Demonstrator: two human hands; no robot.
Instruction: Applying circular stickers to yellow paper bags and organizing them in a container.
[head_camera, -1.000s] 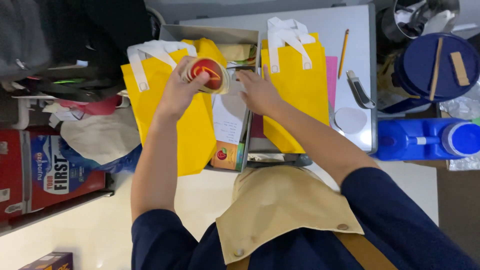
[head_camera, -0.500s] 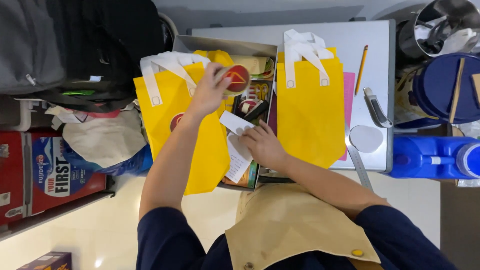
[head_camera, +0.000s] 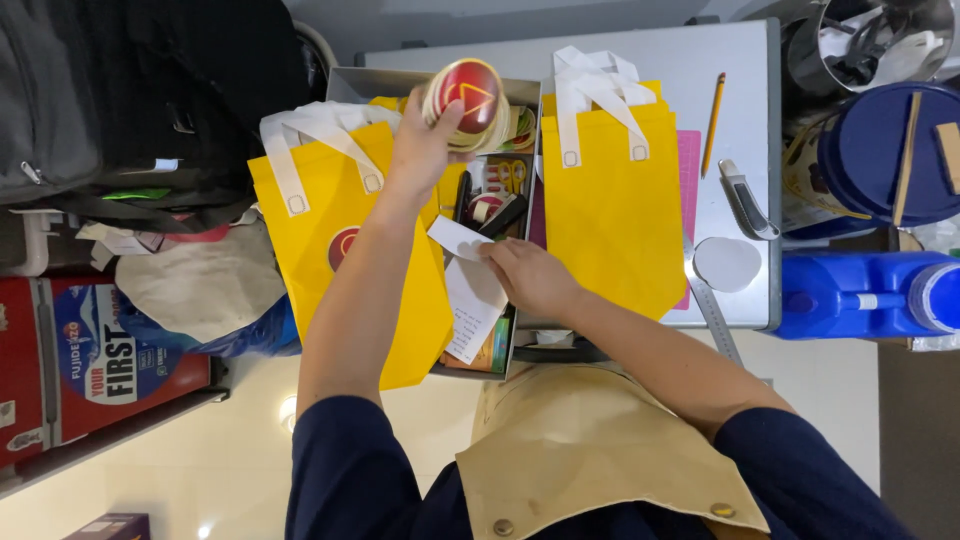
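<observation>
The right hand (head_camera: 530, 280) pinches a small white paper slip (head_camera: 455, 238) in its fingers, over the open box (head_camera: 440, 80) of supplies. Beyond it, the left hand (head_camera: 420, 150) grips a roll of round red stickers (head_camera: 468, 100) above the box's far end. The near yellow bag (head_camera: 330, 250) already carries 1 sticker; the other yellow bag (head_camera: 615, 200) on the grey surface (head_camera: 740, 130) shows none.

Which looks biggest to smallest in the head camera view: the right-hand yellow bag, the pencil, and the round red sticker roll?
1. Yellow bag, by far the largest.
2. Round red sticker roll, raised in the left hand, so nearness may inflate it.
3. Pencil, longer than the roll is wide but far slimmer.
</observation>
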